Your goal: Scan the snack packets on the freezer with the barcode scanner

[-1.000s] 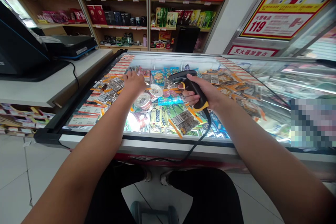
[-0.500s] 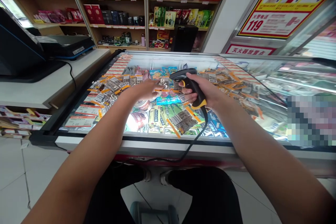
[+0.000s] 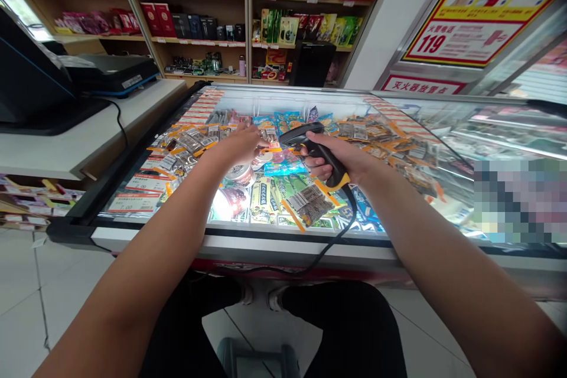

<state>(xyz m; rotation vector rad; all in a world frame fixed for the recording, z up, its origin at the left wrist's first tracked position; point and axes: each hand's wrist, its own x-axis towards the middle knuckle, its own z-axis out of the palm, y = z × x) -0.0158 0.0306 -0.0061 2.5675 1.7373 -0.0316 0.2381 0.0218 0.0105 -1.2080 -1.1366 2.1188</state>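
The left hand point(image 3: 237, 144) reached palm down over the goods in the chest freezer point(image 3: 248, 242), and its fingertips were hidden behind its own back, so whether they gripped a packet could not be told. The right hand point(image 3: 341, 159) was wrapped tight around the handle of a barcode scanner point(image 3: 310, 142), black plastic with a yellow band, its head pointing left just beside the left hand. Its black cable point(image 3: 336, 236) curled down over the freezer's front edge. Part of the right side of the view was blurred into blocks.

Inside the freezer lay flat, glossy packets in green, blue and silver, and round foil-lidded cups point(image 3: 239, 174), lit from below; print on them was too small to read. Orange-edged price labels point(image 3: 133, 201) lined the left rim. A pale desk point(image 3: 88, 136) to the left carried a dark monitor point(image 3: 31, 88), cut off by the frame. Wooden shelves point(image 3: 248, 18) of boxes stood behind, above a pale tiled floor point(image 3: 26, 283).
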